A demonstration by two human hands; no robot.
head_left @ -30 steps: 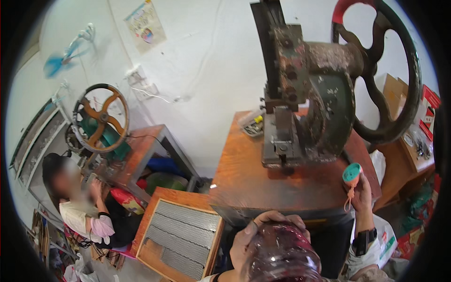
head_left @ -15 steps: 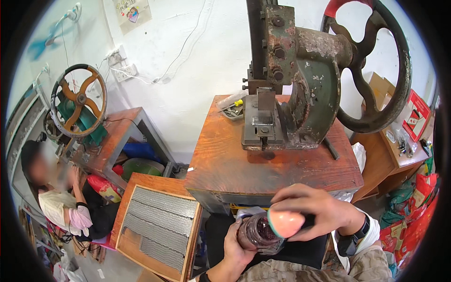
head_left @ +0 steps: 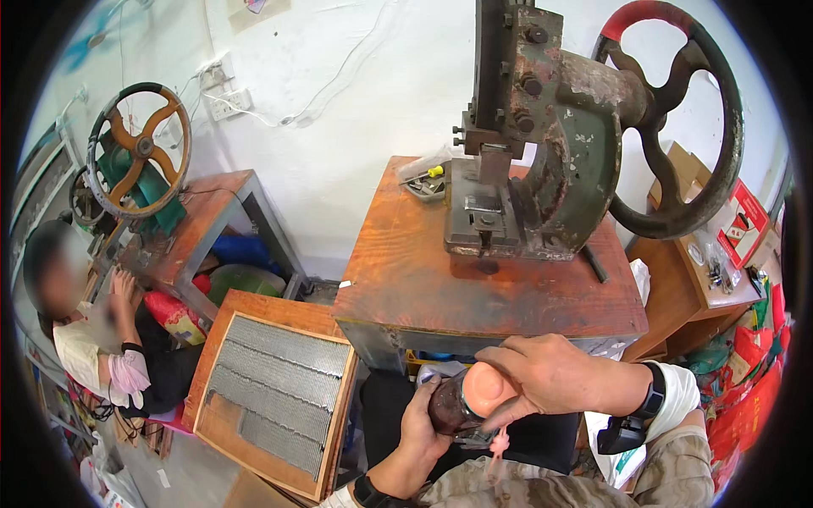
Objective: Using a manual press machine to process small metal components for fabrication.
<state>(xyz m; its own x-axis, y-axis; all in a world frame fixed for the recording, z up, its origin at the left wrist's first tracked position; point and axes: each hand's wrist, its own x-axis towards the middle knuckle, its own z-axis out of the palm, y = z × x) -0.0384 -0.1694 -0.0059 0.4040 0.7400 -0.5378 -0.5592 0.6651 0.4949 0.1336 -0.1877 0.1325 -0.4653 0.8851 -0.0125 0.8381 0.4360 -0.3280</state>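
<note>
Over my lap, my left hand point(head_left: 421, 426) is wrapped around the side of a clear jar point(head_left: 450, 413) with dark reddish contents. An orange lid point(head_left: 487, 389) sits at the jar's mouth, and my right hand point(head_left: 546, 377) grips it between thumb and fingers. Whether the lid is seated all the way round cannot be made out. From beside the jar hangs a small pink strap point(head_left: 500, 442). The jar is tilted, its mouth toward my right hand.
A green hand press point(head_left: 584, 169) with a large handwheel point(head_left: 677, 118) stands on a wooden-topped bench point(head_left: 406, 288) ahead. Left of me is a wooden tray point(head_left: 222, 423) with rows of small metal pieces. A person point(head_left: 93, 347) sits at another press point(head_left: 140, 161) farther left.
The orange lid has gone from beside the open jar, tipped on edge, to its mouth. My right hand has moved slightly left with it. The whole view has shifted a little.
</note>
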